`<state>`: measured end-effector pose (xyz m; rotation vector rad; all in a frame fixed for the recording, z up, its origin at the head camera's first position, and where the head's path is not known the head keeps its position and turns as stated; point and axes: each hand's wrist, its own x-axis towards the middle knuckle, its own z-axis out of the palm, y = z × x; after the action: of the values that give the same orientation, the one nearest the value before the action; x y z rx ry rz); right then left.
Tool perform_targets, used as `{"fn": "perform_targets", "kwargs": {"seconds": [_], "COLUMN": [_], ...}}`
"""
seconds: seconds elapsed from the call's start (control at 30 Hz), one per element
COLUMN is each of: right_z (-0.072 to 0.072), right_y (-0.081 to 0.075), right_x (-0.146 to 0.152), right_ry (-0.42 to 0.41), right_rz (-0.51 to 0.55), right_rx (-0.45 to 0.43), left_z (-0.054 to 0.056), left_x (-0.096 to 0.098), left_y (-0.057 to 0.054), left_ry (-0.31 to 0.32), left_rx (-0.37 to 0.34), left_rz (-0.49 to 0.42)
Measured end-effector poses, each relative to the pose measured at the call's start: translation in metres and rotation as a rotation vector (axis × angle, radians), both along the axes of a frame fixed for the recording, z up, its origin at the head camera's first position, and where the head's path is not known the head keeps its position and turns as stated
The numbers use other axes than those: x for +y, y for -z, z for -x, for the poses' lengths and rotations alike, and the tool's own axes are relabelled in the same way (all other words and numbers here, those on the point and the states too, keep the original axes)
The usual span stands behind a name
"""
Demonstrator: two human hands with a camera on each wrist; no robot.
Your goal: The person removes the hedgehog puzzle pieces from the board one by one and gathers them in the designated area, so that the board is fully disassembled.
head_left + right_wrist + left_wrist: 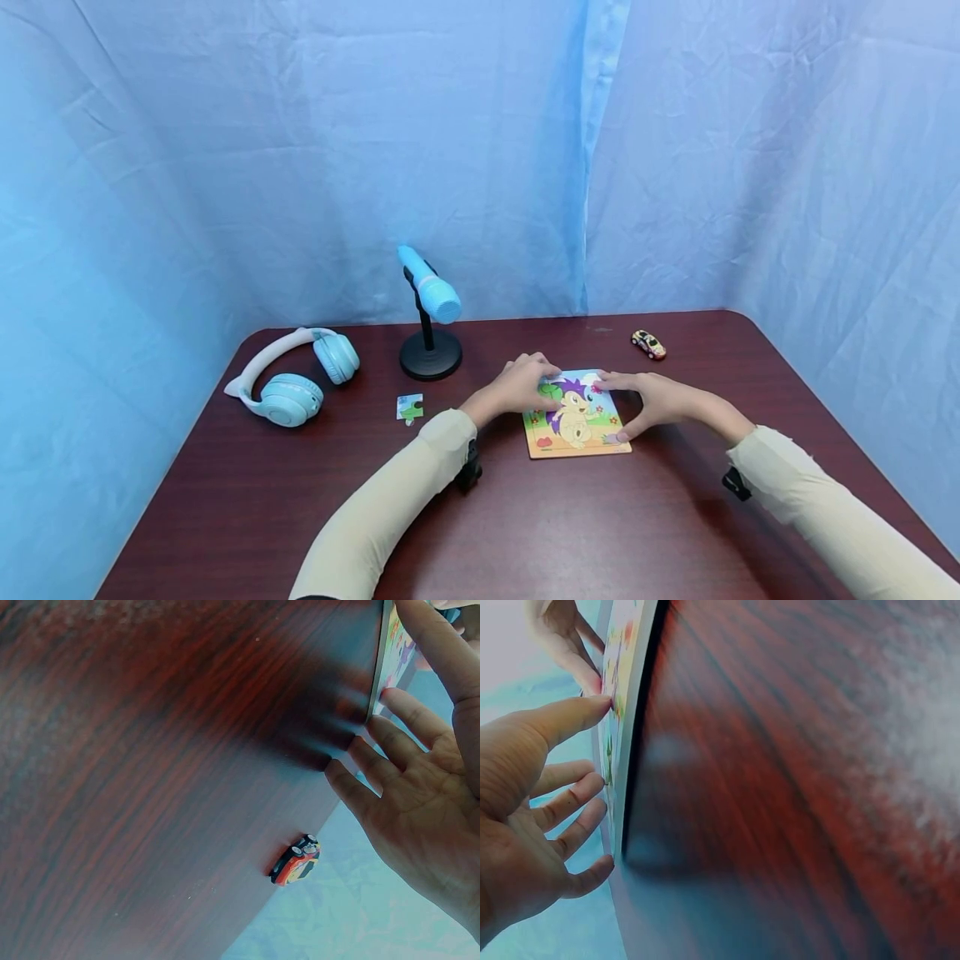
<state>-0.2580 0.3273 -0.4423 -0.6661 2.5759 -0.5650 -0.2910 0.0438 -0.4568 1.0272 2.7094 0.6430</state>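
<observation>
Two hands flank one puzzle board, which lies on the table; with the board as clock centre and 12 o'clock away from the person, the left hand is at 10 o'clock, the right hand at 3 o'clock; both are spread wide, fingertips at the board, neither gripping; expect the board to be light, stiff and smooth; hold opposite edges at 9 and 3 o'clock, keeping level; the loose piece, at 9 o'clock, is probably thin; pinch it by its edges, sparing the tab.
</observation>
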Motion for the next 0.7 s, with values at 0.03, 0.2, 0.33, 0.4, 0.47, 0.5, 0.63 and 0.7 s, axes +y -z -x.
{"fn": "perform_targets", "kwargs": {"seconds": [0.03,0.2,0.33,0.4,0.47,0.5,0.63,0.7], "right_z": [0.0002,0.0003,-0.0001,-0.0004,-0.0003,-0.0003,0.0001,0.0001], "right_y": [-0.0001,-0.0003,-0.0004,-0.0004,-0.0002,-0.0001,0.0006,0.0010], "right_x": [0.0000,-0.0002,-0.0003,-0.0002,-0.0003,-0.0003,-0.0003,-0.0002], "right_ry": [0.000,0.000,0.002,0.004,0.004,0.004,0.003,0.004], "right_rz": [-0.001,0.001,0.004,0.003,0.004,0.002,0.000,-0.003], "right_rx": [0.000,-0.003,-0.002,0.001,0.002,0.003,0.001,0.001], "left_z": [0.0000,0.0001,0.0002,0.0002,0.0003,0.0005,0.0012,0.0018], "left_x": [0.0002,0.0024,0.0039,0.0048,0.0057,0.0060,0.0075,0.0081], "left_y": [-0.0006,-0.0022,-0.0030,-0.0036,-0.0041,-0.0043,-0.0031,-0.0023], "left_ry": [0.000,-0.002,-0.008,-0.012,-0.018,-0.019,-0.026,-0.027], "left_rx": [-0.002,-0.010,-0.023,-0.033,-0.045,-0.051,-0.061,-0.068], "left_rz": [0.003,0.022,0.023,0.019,0.013,0.012,0.009,0.007]}}
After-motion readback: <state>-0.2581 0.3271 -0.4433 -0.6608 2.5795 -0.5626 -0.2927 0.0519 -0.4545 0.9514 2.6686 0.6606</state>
